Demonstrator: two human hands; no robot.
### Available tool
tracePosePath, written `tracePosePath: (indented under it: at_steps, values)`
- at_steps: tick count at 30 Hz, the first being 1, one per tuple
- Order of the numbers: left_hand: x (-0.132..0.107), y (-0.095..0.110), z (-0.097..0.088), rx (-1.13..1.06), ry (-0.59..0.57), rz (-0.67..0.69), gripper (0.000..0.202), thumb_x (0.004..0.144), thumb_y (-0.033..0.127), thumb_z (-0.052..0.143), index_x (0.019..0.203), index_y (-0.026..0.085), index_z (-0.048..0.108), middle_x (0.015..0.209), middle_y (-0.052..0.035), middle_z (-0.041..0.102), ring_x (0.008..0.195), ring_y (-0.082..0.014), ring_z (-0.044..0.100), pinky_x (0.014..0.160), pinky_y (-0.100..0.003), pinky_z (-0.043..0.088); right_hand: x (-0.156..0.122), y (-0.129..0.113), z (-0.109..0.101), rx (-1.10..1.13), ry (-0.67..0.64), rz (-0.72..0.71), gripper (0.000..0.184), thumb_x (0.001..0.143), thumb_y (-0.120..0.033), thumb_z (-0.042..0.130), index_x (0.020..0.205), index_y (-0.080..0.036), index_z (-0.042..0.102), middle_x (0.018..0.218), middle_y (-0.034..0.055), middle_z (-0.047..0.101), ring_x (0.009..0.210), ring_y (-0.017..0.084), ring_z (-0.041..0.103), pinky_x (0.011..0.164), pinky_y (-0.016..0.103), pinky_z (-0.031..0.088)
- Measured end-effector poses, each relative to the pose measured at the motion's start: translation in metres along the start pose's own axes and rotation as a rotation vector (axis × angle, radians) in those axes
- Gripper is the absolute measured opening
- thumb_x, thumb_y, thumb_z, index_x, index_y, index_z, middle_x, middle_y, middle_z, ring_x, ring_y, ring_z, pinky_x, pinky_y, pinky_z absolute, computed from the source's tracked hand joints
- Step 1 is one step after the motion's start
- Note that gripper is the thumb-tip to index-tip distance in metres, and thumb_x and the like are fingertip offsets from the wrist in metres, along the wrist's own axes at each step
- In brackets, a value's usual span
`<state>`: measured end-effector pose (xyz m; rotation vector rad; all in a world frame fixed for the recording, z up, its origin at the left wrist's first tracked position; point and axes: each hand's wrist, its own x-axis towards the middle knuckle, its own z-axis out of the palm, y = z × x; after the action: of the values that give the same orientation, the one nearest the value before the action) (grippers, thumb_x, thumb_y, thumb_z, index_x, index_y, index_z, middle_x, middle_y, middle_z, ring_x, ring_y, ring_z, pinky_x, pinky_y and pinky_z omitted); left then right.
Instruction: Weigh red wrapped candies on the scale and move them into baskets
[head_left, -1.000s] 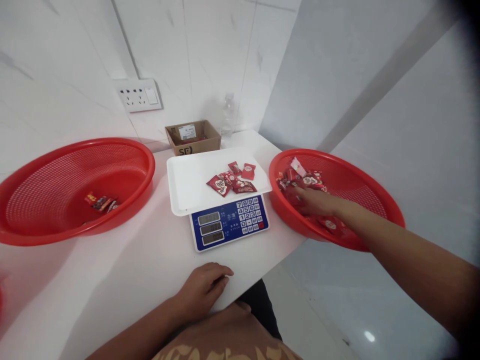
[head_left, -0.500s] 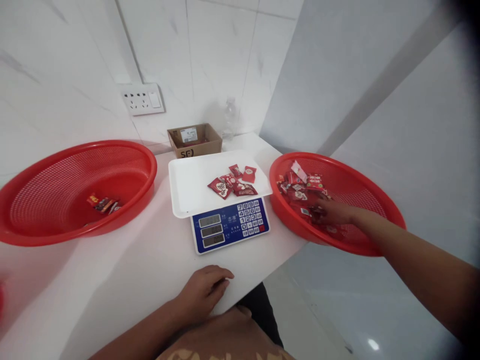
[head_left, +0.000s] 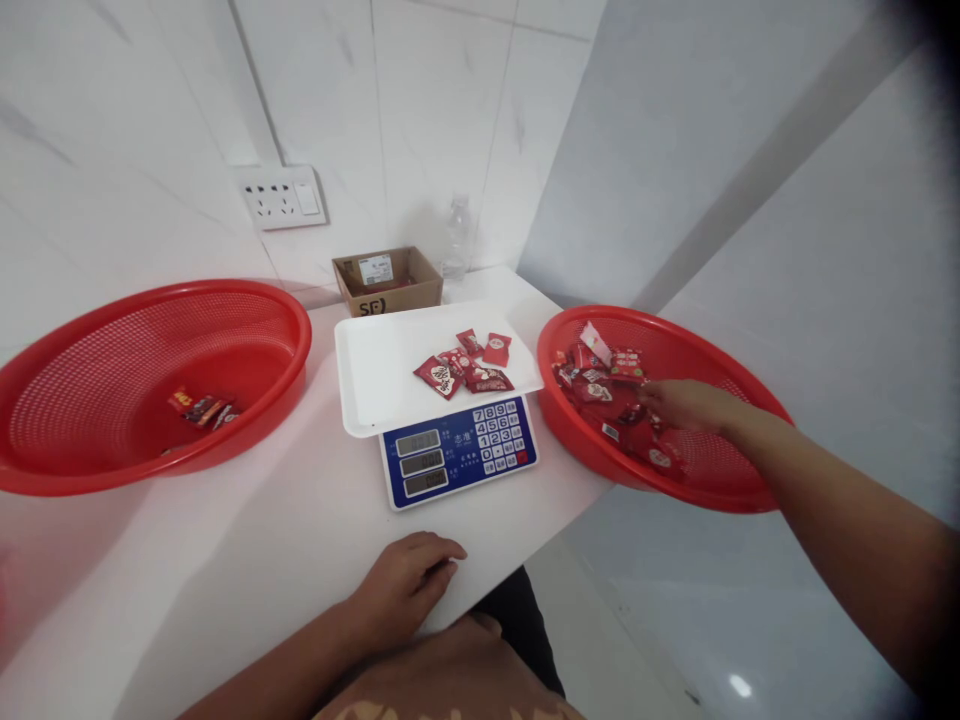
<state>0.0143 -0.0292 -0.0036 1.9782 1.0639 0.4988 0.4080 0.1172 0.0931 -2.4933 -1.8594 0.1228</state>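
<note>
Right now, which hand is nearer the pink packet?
Right. The right hand is apart from the pink packet but in the same basket; the left hand is farther off, in front of the scale.

— What's in the middle of the table?
— The scale, its tray on top, packets on the tray's right half.
— Either side?
— The left basket and the right basket, packets in both.
— Behind the scale?
— A box, a bottle just to its right.
— And the hands?
— The left hand near, before the scale; the right hand in the right basket.
</note>
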Motion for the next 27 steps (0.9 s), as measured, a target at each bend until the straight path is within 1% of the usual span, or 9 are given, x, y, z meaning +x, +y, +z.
tracePosePath:
  at_steps: [3,7,10,13,17,19,22,25,27]
  values:
    - [0.0,-0.001,0.001,-0.001,-0.001,0.009,0.025,0.087,0.024,0.041,0.102,0.021,0.061,0.092,-0.0035,0.066,0.086,-0.0146,0.06,0.078,-0.026,0.046,0.001,-0.002,-0.003,-0.046,-0.248,-0.077,0.02,0.077,-0.017,0.061,0.058,-0.015,0.066,0.062,0.0067,0.064,0.049,0.008,0.047,0.055,0.028,0.028]
    - [0.0,-0.002,0.001,-0.007,0.007,0.023,0.024,0.087,0.024,0.041,0.102,0.021,0.061,0.092,-0.0038,0.066,0.085,-0.0144,0.06,0.078,-0.025,0.046,0.001,-0.006,-0.005,-0.115,-0.334,-0.091,0.022,0.079,-0.015,0.057,0.058,-0.017,0.062,0.07,0.0087,0.064,0.056,0.012,0.051,0.058,0.029,0.03]
    - [0.0,-0.002,0.001,-0.001,0.005,0.026,0.024,0.087,0.023,0.042,0.101,0.021,0.061,0.091,-0.0038,0.066,0.084,-0.0144,0.06,0.077,-0.025,0.046,0.0,-0.01,-0.01,-0.151,-0.298,-0.075,0.023,0.082,-0.019,0.053,0.059,-0.018,0.058,0.074,0.0095,0.064,0.058,0.015,0.052,0.058,0.029,0.031]
    - [0.0,-0.002,0.001,-0.001,0.009,0.024,0.024,0.087,0.024,0.042,0.101,0.021,0.061,0.09,-0.0037,0.066,0.084,-0.0143,0.06,0.076,-0.025,0.046,-0.001,-0.014,-0.019,-0.163,-0.208,-0.049,0.024,0.085,-0.025,0.049,0.062,-0.019,0.054,0.078,0.0107,0.064,0.063,0.017,0.053,0.059,0.029,0.032]
    - [-0.001,-0.003,0.001,-0.008,0.013,0.026,0.024,0.087,0.024,0.041,0.102,0.022,0.061,0.091,-0.0034,0.066,0.084,-0.014,0.06,0.076,-0.025,0.046,-0.011,-0.029,-0.037,-0.136,-0.054,-0.033,0.022,0.089,-0.029,0.039,0.076,-0.02,0.054,0.084,0.0098,0.063,0.072,0.019,0.055,0.061,0.029,0.034]
    - [-0.001,-0.003,0.001,-0.008,0.013,0.021,0.025,0.087,0.024,0.041,0.102,0.022,0.061,0.092,-0.0033,0.066,0.085,-0.014,0.06,0.077,-0.025,0.046,-0.02,-0.045,-0.046,-0.031,0.025,-0.072,0.022,0.09,-0.029,0.037,0.079,-0.021,0.054,0.083,0.0066,0.064,0.074,0.018,0.055,0.063,0.027,0.036]
    - [-0.001,-0.002,0.001,-0.001,0.012,0.003,0.025,0.087,0.025,0.042,0.101,0.021,0.062,0.089,-0.0036,0.066,0.083,-0.0141,0.06,0.076,-0.025,0.046,-0.032,-0.077,-0.053,0.3,0.11,-0.186,0.025,0.088,-0.033,0.041,0.072,-0.019,0.055,0.074,0.0035,0.064,0.067,0.015,0.055,0.062,0.025,0.038]
    - [-0.001,-0.001,0.001,0.004,0.013,0.0,0.025,0.087,0.025,0.042,0.101,0.021,0.062,0.088,-0.0041,0.066,0.082,-0.0144,0.06,0.075,-0.025,0.047,-0.034,-0.113,-0.049,0.631,0.041,-0.252,0.024,0.086,-0.033,0.044,0.079,-0.017,0.059,0.073,0.0031,0.066,0.065,0.013,0.059,0.062,0.024,0.044]
    - [-0.001,0.0,0.001,0.003,0.017,0.002,0.026,0.087,0.026,0.041,0.101,0.021,0.062,0.089,-0.0043,0.066,0.082,-0.0146,0.06,0.075,-0.025,0.047,-0.03,-0.135,-0.04,0.722,-0.038,-0.289,0.024,0.088,-0.029,0.043,0.084,-0.016,0.062,0.079,0.0051,0.068,0.071,0.014,0.063,0.067,0.026,0.048]
